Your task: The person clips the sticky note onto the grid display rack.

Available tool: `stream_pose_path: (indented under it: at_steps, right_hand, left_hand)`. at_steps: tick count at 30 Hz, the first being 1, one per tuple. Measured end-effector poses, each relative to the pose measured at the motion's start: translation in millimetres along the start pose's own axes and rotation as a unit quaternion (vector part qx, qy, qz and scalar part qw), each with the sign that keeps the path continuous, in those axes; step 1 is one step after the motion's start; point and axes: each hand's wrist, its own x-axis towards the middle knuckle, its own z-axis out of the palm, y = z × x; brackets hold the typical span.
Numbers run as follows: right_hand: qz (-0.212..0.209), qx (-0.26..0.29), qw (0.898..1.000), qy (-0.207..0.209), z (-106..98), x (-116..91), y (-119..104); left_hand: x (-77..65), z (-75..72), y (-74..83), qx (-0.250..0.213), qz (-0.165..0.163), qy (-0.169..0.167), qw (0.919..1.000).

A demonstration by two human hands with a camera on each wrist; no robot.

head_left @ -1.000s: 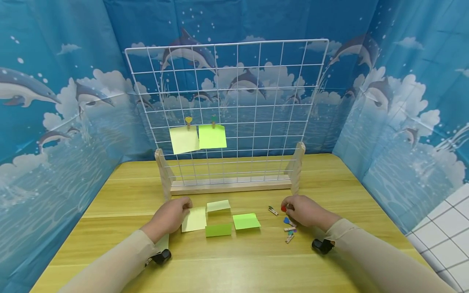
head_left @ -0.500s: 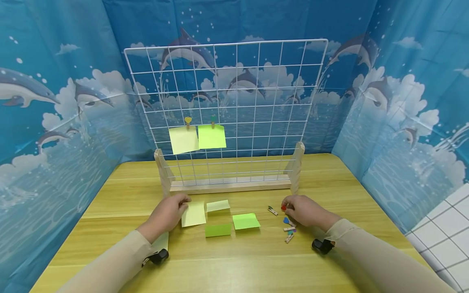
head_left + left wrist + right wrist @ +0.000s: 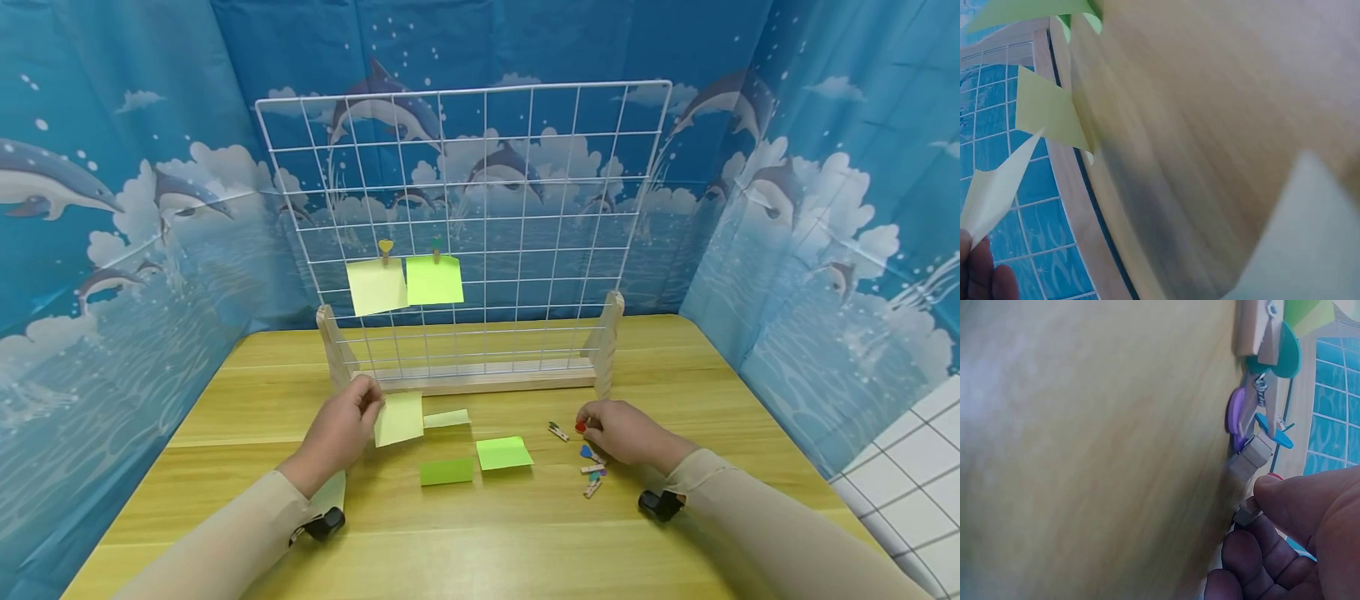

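Observation:
My left hand (image 3: 339, 429) pinches the edge of a pale yellow sticky note (image 3: 401, 418), raised off the table; in the left wrist view the note (image 3: 999, 187) curls outward from the fingertips. On the right, my right hand (image 3: 626, 432) pinches a small wooden clothespin (image 3: 1248, 512) with a red top, close over the tabletop. Several more clothespins lie beside that hand, among them one with a blue heart (image 3: 587, 452) and one with a teal top (image 3: 1285, 353). Two notes hang on the wire grid (image 3: 525, 217): a pale yellow one (image 3: 377, 286) and a green one (image 3: 435, 281).
The grid stands in a wooden base (image 3: 480, 382) at the back of the table (image 3: 480, 550). Before it lie a pale yellow note (image 3: 447, 419), a bright green note (image 3: 504, 452) and a darker green note (image 3: 447, 472). Another pale note (image 3: 330, 495) lies partly under my left forearm.
My left hand has lifted the pale yellow note off the table and moved it slightly toward the grid. The right hand has kept its place with the red-topped clothespin.

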Motion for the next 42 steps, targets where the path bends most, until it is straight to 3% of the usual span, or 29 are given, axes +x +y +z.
stream_pose_path:
  at_steps: [11,20,25,31,42]
  right_hand:
    - [0.005,0.002,1.0,-0.002,-0.6,-1.3,0.3]
    - [0.008,-0.001,1.0,-0.003,-0.6,-2.0,-0.1]
    - [0.01,0.001,1.0,-0.006,0.1,-1.7,0.7]
    - [0.013,-0.007,1.0,-0.005,1.1,-0.9,2.3]
    - [-0.002,-0.012,1.0,-0.001,1.1,-1.7,2.0]
  left_hand:
    - [3.6,-10.6,17.2,0.029,0.047,0.017,0.9984]
    - [10.8,-20.7,36.8,0.013,0.084,0.011,0.9963]
    - [15.9,-25.9,51.4,0.003,0.087,0.002,0.9962]
    - [25.2,-31.9,65.3,-0.01,0.088,0.02,0.9958]
    - [45.2,-38.5,88.5,0.011,0.121,0.018,0.9924]
